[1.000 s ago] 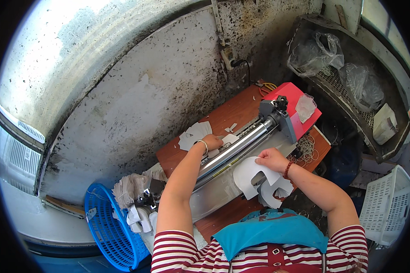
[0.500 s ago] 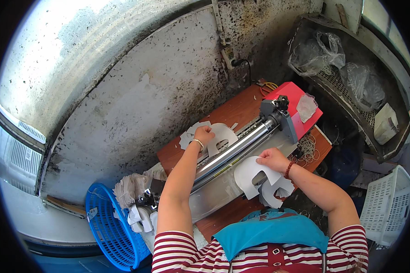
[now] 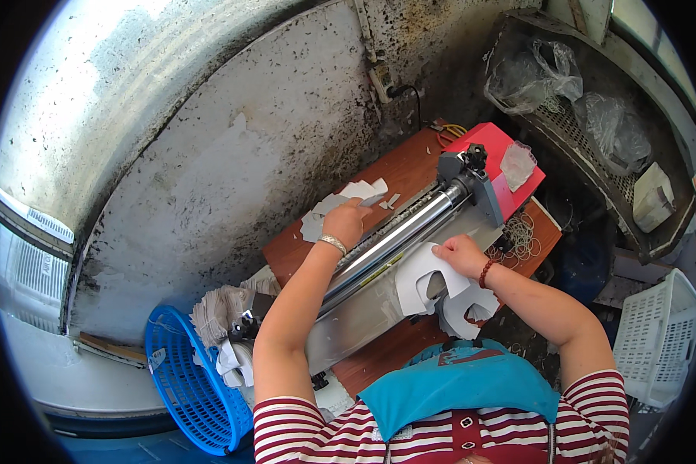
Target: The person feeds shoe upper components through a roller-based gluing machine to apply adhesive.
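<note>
beside the roller (image 3: 410,231), right fingers (image 3: 448,251) hold white cutouts (image 3: 414,275).

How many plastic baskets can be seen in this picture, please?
2: a blue basket, tilted, at the lower left, and a white basket at the far right. Others may be hidden behind or under things.
</note>
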Available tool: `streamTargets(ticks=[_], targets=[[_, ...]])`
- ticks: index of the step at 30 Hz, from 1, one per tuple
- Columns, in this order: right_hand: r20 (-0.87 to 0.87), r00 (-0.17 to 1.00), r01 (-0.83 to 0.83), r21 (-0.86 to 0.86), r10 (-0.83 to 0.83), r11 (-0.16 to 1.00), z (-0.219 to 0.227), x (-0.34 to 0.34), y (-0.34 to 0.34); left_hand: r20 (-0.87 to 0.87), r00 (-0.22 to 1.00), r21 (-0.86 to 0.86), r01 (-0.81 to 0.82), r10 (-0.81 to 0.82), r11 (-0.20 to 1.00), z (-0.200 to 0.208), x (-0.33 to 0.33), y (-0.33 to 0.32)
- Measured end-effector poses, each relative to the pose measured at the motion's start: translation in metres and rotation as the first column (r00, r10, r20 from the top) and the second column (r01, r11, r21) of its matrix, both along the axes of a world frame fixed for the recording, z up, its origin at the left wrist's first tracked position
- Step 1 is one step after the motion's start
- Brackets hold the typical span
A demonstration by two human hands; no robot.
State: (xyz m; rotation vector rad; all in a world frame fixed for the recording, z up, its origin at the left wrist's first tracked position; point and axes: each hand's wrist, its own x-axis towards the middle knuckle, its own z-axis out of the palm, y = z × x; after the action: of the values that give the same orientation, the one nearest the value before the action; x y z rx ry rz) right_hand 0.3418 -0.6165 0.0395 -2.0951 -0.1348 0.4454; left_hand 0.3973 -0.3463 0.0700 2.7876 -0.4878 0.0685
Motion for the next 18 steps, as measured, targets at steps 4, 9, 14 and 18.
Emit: streamTargets(ticks=[4, 9, 14, 18], targets=[[0.019, 0.999, 0.029, -0.010, -0.028, 1.000, -0.004, 0.009, 0.011, -0.456, 0.886, -0.135, 0.025, -0.085, 0.991, -0.031, 0.011, -0.001], [-0.038, 0.999, 0.013, 0.044, -0.011, 0.999, 0.003, 0.009, 0.009, -0.439, 0.894, -0.213, -0.004, -0.092, 0.977, -0.042, 0.019, -0.010], [-0.281, 0.958, 0.074, 0.039, -0.061, 0.996, 0.043, 0.008, 0.021, -0.488, 0.870, -0.245, -0.057, -0.072, 0.968, -0.039, 0.022, -0.017], [-0.191, 0.980, 0.076, 0.109, -0.054, 0.991, 0.025, 0.007, 0.012, -0.487, 0.873, -0.303, -0.131, -0.035, 0.944, -0.043, 0.022, -0.013]])
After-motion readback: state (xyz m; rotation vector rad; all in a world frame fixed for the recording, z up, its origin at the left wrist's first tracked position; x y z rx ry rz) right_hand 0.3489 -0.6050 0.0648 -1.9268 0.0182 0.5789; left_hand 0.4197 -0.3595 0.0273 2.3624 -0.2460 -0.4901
